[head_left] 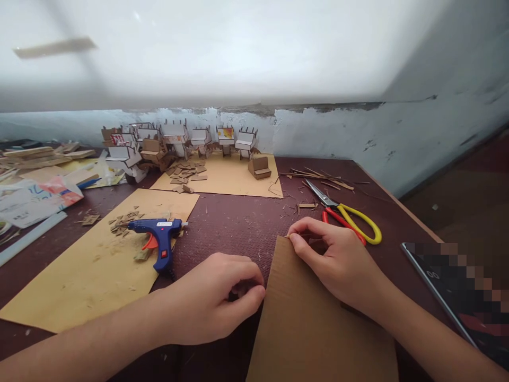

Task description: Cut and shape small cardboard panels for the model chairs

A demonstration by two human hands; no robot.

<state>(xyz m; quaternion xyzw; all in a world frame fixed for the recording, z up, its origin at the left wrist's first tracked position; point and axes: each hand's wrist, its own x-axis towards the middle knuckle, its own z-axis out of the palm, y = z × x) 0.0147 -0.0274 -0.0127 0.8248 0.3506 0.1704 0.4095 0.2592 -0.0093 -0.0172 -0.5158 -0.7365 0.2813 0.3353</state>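
Observation:
A brown cardboard sheet lies in front of me, its far end pointing away. At its far edge my right hand pinches with thumb and forefinger; a thin sliver of cardboard shows at the fingertips, and whether it is loose from the sheet I cannot tell. Beside the sheet's left edge, my left hand is closed with curled fingers, and what they hold, if anything, is hidden. Just beyond my right hand lie scissors with one red and one yellow handle.
A blue hot glue gun rests on a tan sheet at left, near small cardboard pieces. Several small cardboard models stand along the wall. Thin strips lie at back right; a phone-like device is on the right. Papers clutter the far left.

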